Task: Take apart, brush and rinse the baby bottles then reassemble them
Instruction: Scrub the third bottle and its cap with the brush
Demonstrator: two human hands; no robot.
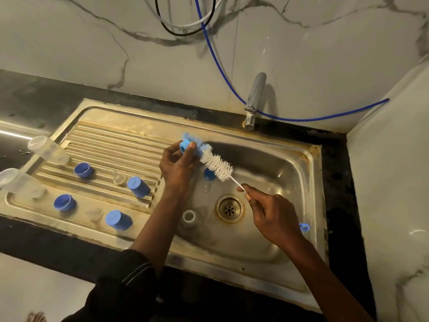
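Note:
My left hand (177, 162) grips a light blue bottle part (185, 145) above the left edge of the sink bowl. My right hand (267, 212) pinches the thin wire handle of a white bottle brush (217, 165), whose bristles lie against that blue part. Two clear bottle bodies (47, 149) (21, 183) lie on the ribbed drainboard (111, 147). Blue rings (83, 170) (64, 202), blue caps (138, 187) (118, 220) and clear teats (119, 177) (94, 214) stand beside them. In the bowl lie a blue piece (209, 174), a clear teat (205, 188) and a clear bottle with a white neck (189, 217).
A chrome tap (254, 101) stands behind the steel sink (290, 159), whose drain (229, 208) is open. A small blue loop (304, 227) sits on the right rim. A blue hose (218, 63) and cables hang on the marble wall. Dark counter surrounds the sink.

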